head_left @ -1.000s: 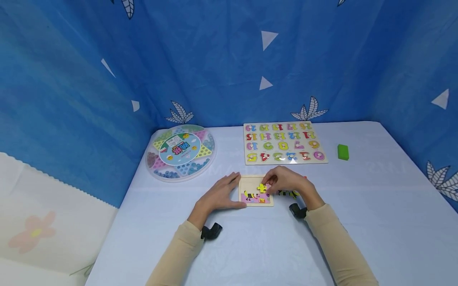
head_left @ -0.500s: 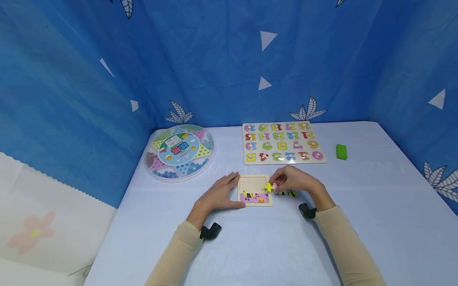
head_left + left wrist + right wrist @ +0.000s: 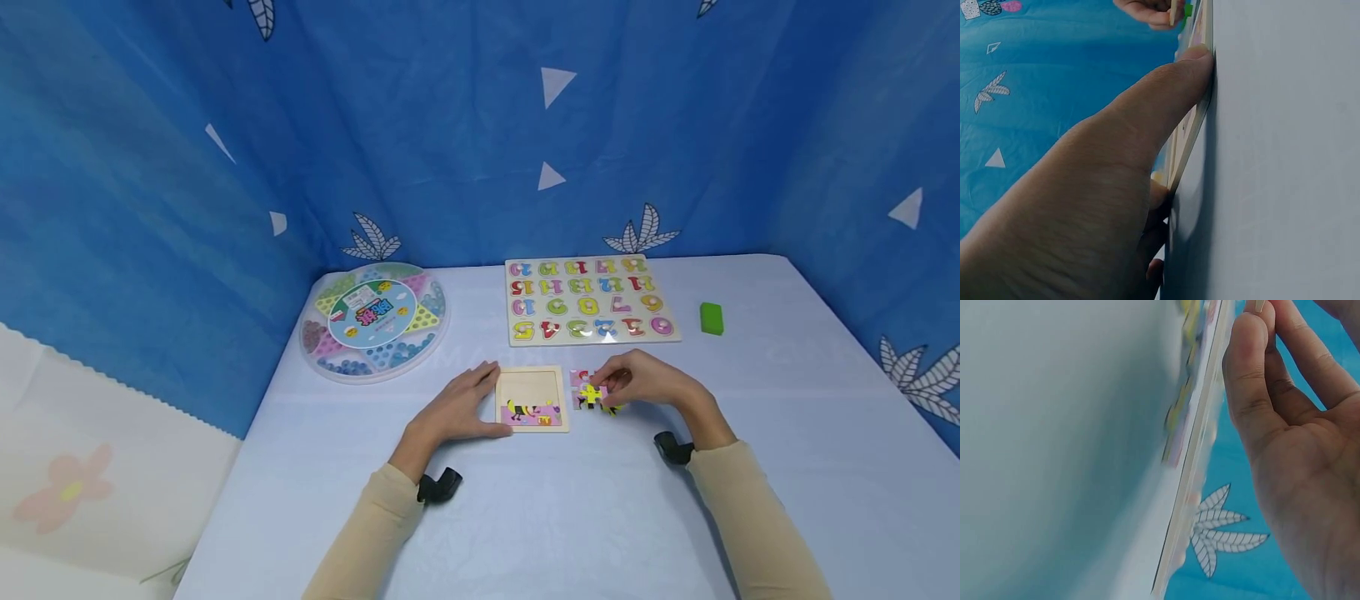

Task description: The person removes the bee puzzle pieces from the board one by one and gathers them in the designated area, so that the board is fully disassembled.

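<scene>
A square wooden puzzle board (image 3: pixel 565 400) lies on the table, its lower part filled with pink pieces showing a bee. My left hand (image 3: pixel 459 408) holds its left side, thumb (image 3: pixel 1194 65) at the near corner and index finger at the far corner. Just right of the board, my right hand (image 3: pixel 648 382) pinches a yellow puzzle piece (image 3: pixel 589 394) between thumb and fingertips, above several loose pieces (image 3: pixel 577 379). In the right wrist view the thumb (image 3: pixel 1247 369) meets the fingers at the top edge, with only a pale sliver of the piece visible.
Behind the board lies a number puzzle (image 3: pixel 592 302) with colourful knobbed numbers. A round clear case (image 3: pixel 375 321) of beads or marbles is at the back left. A green block (image 3: pixel 712 318) sits at the back right. Blue curtains (image 3: pixel 450 125) border the table.
My right hand has moved right, away from over the puzzle board, carrying the yellow piece to the loose pieces beside it. My left hand stays at the board.
</scene>
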Demonstrator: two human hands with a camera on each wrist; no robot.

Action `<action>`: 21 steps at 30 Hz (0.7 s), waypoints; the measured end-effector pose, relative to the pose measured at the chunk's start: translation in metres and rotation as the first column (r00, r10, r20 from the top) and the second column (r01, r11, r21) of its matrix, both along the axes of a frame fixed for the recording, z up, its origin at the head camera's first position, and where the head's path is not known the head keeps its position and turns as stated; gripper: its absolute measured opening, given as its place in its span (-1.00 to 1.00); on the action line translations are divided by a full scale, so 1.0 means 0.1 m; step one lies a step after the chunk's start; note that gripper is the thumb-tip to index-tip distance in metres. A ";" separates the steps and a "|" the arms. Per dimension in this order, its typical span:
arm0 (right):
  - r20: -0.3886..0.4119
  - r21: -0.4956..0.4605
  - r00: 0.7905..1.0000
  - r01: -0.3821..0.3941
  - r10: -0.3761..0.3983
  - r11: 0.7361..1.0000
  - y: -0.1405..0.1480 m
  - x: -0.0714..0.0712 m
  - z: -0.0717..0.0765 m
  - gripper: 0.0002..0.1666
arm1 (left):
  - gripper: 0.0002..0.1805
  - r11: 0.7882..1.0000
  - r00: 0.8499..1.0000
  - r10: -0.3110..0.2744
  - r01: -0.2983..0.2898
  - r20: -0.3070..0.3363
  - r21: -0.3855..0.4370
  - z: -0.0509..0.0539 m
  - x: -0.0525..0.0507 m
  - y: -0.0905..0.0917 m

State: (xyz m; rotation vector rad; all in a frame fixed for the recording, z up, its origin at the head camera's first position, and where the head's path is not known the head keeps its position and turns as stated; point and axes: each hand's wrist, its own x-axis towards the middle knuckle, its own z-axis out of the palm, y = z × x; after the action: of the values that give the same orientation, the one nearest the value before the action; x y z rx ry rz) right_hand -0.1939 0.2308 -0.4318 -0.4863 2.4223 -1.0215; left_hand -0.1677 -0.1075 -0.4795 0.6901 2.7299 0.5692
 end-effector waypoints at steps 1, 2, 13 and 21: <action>-0.001 0.000 1.000 0.001 -0.001 1.000 0.03 0.01 0.00 -0.62 | 0.19 1.000 1.000 0.000 0.000 -0.001 -0.001 0.00 0.00 0.00; 0.003 0.001 1.000 0.010 -0.010 1.000 0.06 0.01 -0.01 -0.62 | 0.19 1.000 1.000 0.001 -0.001 -0.001 -0.002 0.00 0.00 0.00; 0.014 0.047 0.997 0.075 -0.076 0.996 0.35 0.07 -0.06 -0.61 | 0.18 1.000 1.000 0.000 0.000 0.001 0.001 0.01 0.01 -0.01; 0.026 0.066 0.994 0.103 -0.105 0.993 0.51 0.10 -0.07 -0.58 | 0.19 1.000 1.000 0.001 -0.001 0.004 0.000 0.04 0.02 0.00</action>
State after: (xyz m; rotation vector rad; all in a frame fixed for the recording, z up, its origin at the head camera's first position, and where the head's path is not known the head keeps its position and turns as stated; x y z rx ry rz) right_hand -0.1843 0.2818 -0.4392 -0.3240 2.4673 -0.9820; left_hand -0.1661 -0.1071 -0.4759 0.6861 2.7268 0.5701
